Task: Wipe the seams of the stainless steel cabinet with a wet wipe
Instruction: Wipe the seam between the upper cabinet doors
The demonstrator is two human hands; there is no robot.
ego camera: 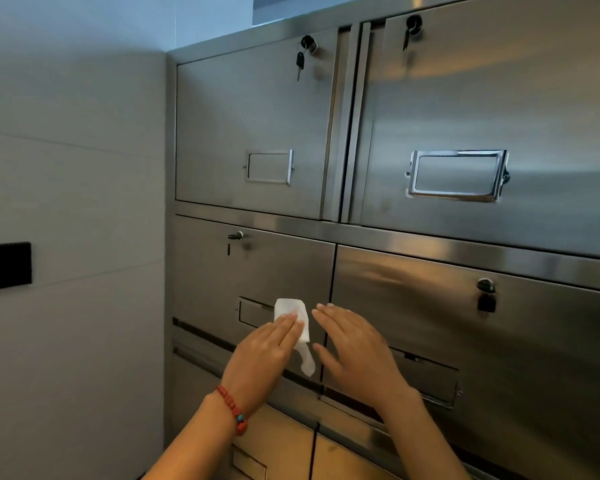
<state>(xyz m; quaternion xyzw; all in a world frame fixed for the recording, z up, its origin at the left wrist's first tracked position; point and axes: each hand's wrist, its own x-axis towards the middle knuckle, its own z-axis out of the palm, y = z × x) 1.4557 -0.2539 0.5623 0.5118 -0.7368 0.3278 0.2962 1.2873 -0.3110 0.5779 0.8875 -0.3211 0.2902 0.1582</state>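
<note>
The stainless steel cabinet (430, 109) fills the view with several drawer fronts split by dark seams. A white wet wipe (291, 308) lies folded against the lower left drawer front, one corner hanging down. My left hand (264, 355), with a red bead bracelet at the wrist, presses the wipe flat with straight fingers, just left of the vertical seam (330, 299) between the two lower drawers. My right hand (352, 344) is spread flat beside it, over that seam, fingers straight and holding nothing.
Keys hang in the locks of the upper left drawer (300, 62) and upper right drawer (407, 32). Metal label holders (458, 174) stick out from the drawer fronts. A grey wall (70, 168) with a black plate (4, 266) borders the cabinet's left side.
</note>
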